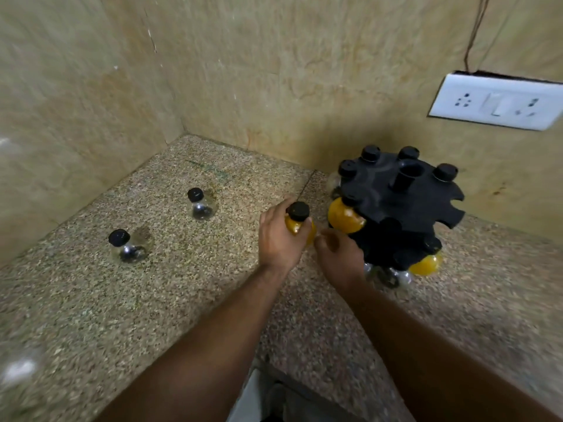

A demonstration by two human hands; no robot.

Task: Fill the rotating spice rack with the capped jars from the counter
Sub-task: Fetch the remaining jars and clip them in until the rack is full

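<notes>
Speckled stone counter (pixel 91 300) is lying open left of the spice rack (pixel 396 202), two clear jars (pixel 129 246) (pixel 201 205) waiting there; left hand (pixel 278 236) is gripping a yellow jar (pixel 297 222) just left of the rack, risking bumping the seated jar (pixel 345 219); right hand (pixel 339 254), blurred, grasp untellable, is hovering at the rack's front; wall (pixel 304 86) is crowding behind.

text: none legible | jars (pixel 201 205): unlabelled | switch plate (pixel 496 102): unmarked
</notes>
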